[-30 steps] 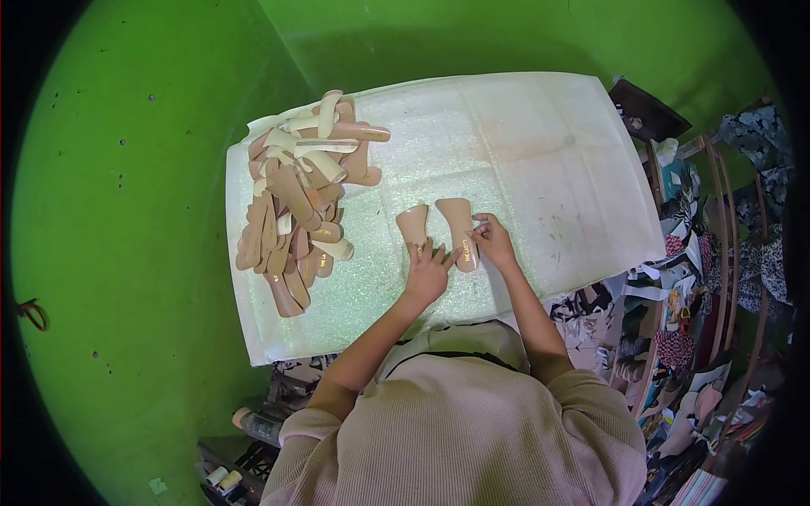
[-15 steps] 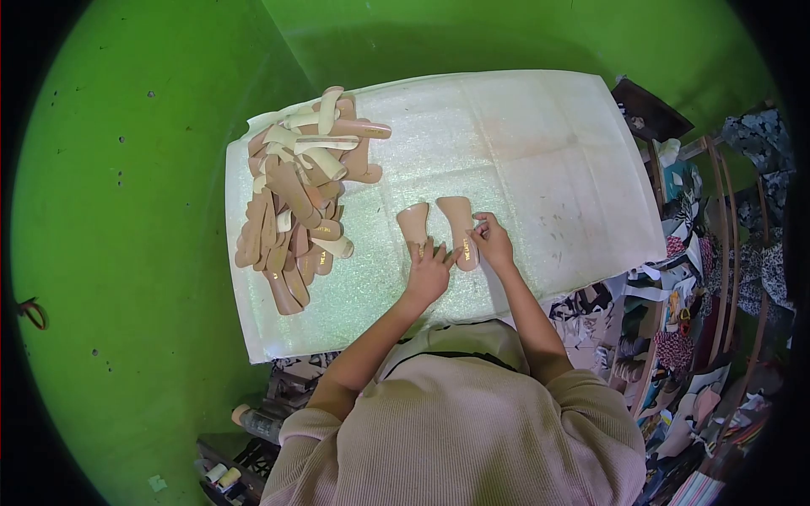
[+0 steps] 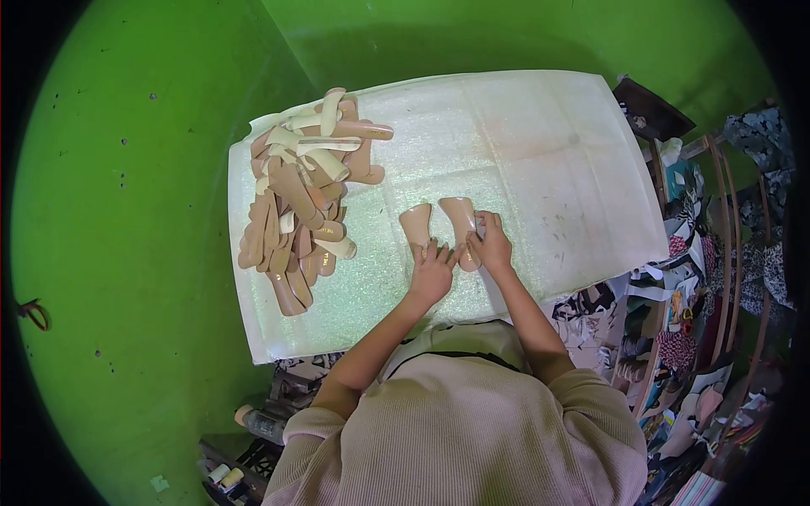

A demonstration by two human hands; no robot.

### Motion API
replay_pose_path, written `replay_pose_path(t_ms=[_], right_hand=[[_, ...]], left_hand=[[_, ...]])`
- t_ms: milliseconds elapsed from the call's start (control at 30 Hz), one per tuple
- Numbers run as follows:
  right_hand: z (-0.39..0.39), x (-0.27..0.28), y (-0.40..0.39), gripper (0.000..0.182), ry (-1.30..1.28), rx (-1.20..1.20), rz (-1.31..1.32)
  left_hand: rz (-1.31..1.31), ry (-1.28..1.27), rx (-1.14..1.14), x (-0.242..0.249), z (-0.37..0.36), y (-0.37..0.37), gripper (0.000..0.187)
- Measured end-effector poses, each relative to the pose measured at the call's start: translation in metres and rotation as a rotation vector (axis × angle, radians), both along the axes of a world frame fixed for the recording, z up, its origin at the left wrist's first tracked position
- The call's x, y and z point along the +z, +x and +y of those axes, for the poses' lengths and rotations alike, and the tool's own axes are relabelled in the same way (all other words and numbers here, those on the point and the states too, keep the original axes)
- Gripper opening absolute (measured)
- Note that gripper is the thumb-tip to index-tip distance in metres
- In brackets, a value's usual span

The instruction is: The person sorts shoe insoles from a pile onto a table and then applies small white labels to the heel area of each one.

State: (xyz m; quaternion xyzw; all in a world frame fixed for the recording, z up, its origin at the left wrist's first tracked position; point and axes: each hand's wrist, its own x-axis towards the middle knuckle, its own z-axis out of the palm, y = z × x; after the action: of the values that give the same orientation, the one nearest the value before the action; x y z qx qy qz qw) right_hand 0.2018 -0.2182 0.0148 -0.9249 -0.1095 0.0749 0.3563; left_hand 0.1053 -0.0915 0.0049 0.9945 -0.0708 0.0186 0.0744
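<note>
Two tan insole-shaped pieces lie side by side on the white-covered table, near its front edge. My left hand (image 3: pixel 433 274) rests over the lower end of the left piece (image 3: pixel 415 223), fingers spread, with its fingertips reaching toward the other piece. On the right piece (image 3: pixel 456 212), which bears gold lettering partly hidden by my fingers, my right hand (image 3: pixel 492 243) touches the right edge, its thumb and fingers bent. Whether the right fingers pinch that edge is too small to tell.
A heap of tan and cream pieces (image 3: pixel 291 181) covers the left part of the table (image 3: pixel 582 194). A dark tray (image 3: pixel 651 110) stands beyond the right back corner. Shelves with fabric and footwear (image 3: pixel 679 346) line the right side. Green walls rise behind and left.
My right hand has shifted slightly, and its fingers now lie further over the right piece's edge. The left hand stays over the left piece. The view has moved a little.
</note>
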Motion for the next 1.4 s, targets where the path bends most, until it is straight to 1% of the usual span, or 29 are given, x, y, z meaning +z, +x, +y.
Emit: replay_pose_path(t_ms=[67, 167, 200, 367, 467, 567, 600, 700, 733, 833, 867, 933, 1033, 1133, 1267, 1400], right_hand=[[0.002, -0.001, -0.001, 0.037, 0.027, -0.001, -0.049], [0.010, 0.019, -0.005, 0.034, 0.080, -0.009, 0.021], [0.013, 0.019, -0.005, 0.033, 0.104, 0.000, -0.008], [0.039, 0.017, -0.011, 0.031, 0.222, 0.093, -0.138], [0.058, 0.023, -0.016, 0.032, 0.248, 0.210, -0.023], [0.081, 0.020, -0.026, 0.032, 0.285, 0.315, -0.010], [0.090, 0.015, -0.031, 0.033, 0.351, 0.340, -0.078], [0.108, 0.006, -0.043, 0.034, 0.427, 0.430, 0.065], [0.115, 0.002, -0.045, 0.031, 0.414, 0.479, -0.043], [0.123, 0.008, -0.052, 0.030, 0.378, 0.511, 0.074], [0.126, 0.004, -0.053, 0.030, 0.393, 0.514, 0.074], [0.133, -0.008, -0.053, 0.030, 0.424, 0.522, 0.067], [0.141, -0.015, -0.050, 0.030, 0.379, 0.533, 0.199], [0.152, -0.015, -0.052, 0.030, 0.346, 0.535, 0.209], [0.170, -0.028, -0.047, 0.029, 0.386, 0.609, 0.151], [0.192, -0.036, -0.041, 0.029, 0.416, 0.591, 0.189]], left_hand=[[-0.058, -0.016, 0.007, 0.004, 0.004, -0.004, 0.058], [-0.127, -0.051, 0.044, 0.018, 0.011, -0.013, 0.061], [-0.148, -0.064, 0.064, 0.022, 0.014, -0.016, 0.061], [-0.154, -0.148, 0.270, 0.031, 0.036, -0.032, 0.062], [-0.146, -0.189, 0.413, 0.024, 0.050, -0.041, 0.059], [-0.127, -0.233, 0.542, 0.020, 0.064, -0.052, 0.058], [-0.129, -0.238, 0.577, 0.019, 0.069, -0.055, 0.056], [-0.144, -0.337, 0.691, 0.012, 0.082, -0.064, 0.056], [-0.168, -0.373, 0.731, 0.009, 0.085, -0.067, 0.055], [-0.154, -0.352, 0.830, 0.007, 0.096, -0.073, 0.056], [-0.151, -0.309, 0.853, 0.005, 0.099, -0.076, 0.057], [-0.130, -0.299, 0.880, 0.006, 0.106, -0.081, 0.058], [-0.116, -0.269, 0.890, -0.003, 0.116, -0.086, 0.061], [-0.088, -0.267, 0.911, -0.008, 0.123, -0.088, 0.064], [-0.049, -0.271, 0.892, -0.012, 0.126, -0.088, 0.065], [0.049, -0.282, 0.906, -0.001, 0.131, -0.083, 0.059]])
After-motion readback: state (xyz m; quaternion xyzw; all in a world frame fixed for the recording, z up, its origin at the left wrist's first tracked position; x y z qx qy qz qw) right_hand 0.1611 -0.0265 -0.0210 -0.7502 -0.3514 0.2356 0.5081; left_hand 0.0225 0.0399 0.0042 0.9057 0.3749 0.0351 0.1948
